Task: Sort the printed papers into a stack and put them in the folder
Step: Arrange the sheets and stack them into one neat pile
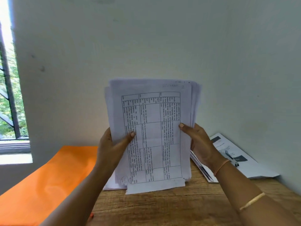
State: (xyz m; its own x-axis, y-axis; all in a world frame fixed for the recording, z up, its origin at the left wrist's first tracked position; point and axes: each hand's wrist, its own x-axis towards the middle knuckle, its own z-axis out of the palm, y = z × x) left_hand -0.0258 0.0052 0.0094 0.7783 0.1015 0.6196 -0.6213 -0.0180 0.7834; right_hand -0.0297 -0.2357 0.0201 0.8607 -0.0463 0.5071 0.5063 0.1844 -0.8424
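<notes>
A stack of printed papers (pixel 153 128) stands upright on its lower edge on the wooden table (pixel 179 207). The front sheet shows a printed table turned sideways. My left hand (pixel 112 147) grips the stack's left edge, thumb across the front sheet. On the other side, my right hand (pixel 198 142) grips the right edge, thumb on the front and fingers behind. The sheets are unevenly aligned at the top and bottom. An orange folder (pixel 48 181) lies flat on the left of the table, partly under my left forearm.
A second pile of printed sheets (pixel 241 162) lies at the right by the wall, with a stapler (pixel 231 159) on top. More loose paper (pixel 112 185) lies flat behind the held stack. A white wall rises close behind; a window (pixel 9 95) is at the left.
</notes>
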